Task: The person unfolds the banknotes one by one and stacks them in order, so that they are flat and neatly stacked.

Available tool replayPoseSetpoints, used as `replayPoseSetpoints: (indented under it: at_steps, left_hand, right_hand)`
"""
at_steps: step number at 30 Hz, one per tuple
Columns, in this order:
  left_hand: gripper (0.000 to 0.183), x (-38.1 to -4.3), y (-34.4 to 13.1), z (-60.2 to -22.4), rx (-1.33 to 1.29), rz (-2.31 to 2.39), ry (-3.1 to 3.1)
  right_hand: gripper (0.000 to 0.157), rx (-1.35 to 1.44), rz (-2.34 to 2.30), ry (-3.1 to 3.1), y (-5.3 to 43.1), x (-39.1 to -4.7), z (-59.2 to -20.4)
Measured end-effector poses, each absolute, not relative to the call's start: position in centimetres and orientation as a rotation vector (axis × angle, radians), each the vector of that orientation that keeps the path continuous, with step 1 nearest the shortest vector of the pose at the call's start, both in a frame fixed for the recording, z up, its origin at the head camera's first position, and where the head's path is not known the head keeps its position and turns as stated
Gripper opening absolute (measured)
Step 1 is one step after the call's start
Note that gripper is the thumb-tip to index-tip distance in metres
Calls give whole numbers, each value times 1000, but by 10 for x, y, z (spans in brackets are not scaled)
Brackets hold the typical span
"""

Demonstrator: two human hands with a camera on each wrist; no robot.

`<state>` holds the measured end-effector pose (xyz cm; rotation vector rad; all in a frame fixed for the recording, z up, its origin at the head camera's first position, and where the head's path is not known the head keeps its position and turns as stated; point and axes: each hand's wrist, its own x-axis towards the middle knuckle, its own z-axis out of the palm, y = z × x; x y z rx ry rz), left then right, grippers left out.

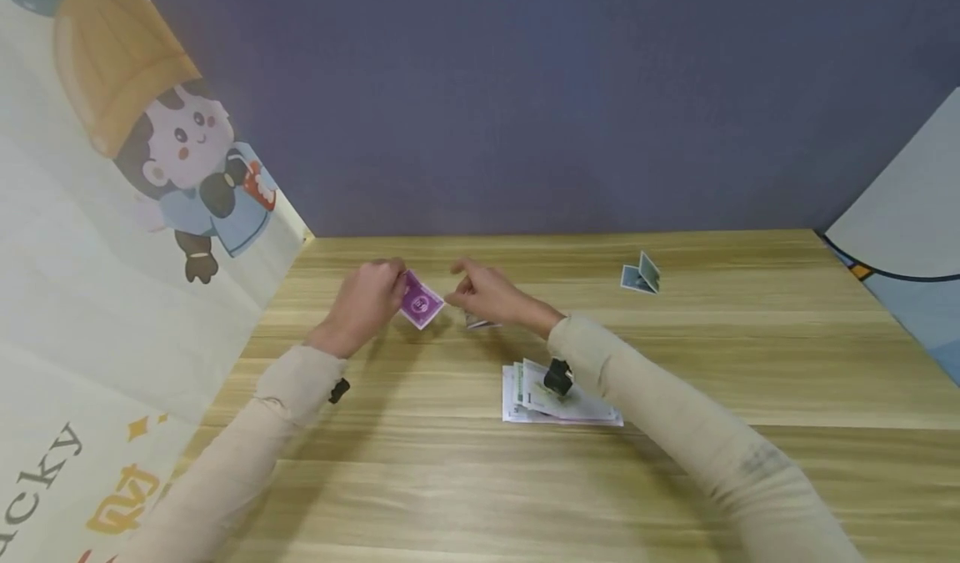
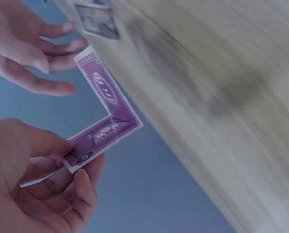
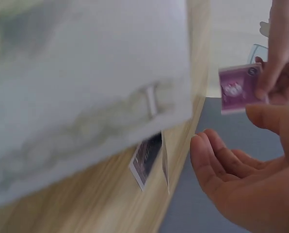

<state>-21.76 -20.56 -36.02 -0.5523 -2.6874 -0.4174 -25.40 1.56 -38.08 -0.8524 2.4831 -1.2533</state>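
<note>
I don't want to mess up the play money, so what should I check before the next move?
1. Purple note held by the left hand: ok, pinched.
2. Purple note folded flat: not ok, its halves stand at an angle.
3. Right hand free: ok, holding nothing.
4. Right hand clear of the purple note: cannot tell, it's very near.
5. Pile of notes neat: not ok, edges uneven.
6. Dark folded note away from both hands: ok.

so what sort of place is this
Probably a small indoor work corner, perhaps a booth: a wood-grain table meets a plain bluish-grey panel, with a pale cartoon-printed backdrop along the left.
</note>
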Motion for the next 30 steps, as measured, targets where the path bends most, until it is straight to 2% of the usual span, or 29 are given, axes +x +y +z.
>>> replayPoseSetpoints:
  at_steps: [8,16,21,30]
  left_hand:
    - [9,-213,-188,-348,-577,-501,-2638]
    - [12,-204,-176,-335,-549,-706,-2669]
    - [14,-197,-162,-329,-529,-960,-2694]
    - [16,-180,-130,-329,-518,-1320,-2745]
  right_hand:
    - [57,-679,-1437,2366,22,-256,-383]
    - [33,-681,-1544,2419,52,-251,-371]
    - [21,-703,-1512,2547,78,-240,-362]
    - [20,-661,-1473,2698,133,-204,-355]
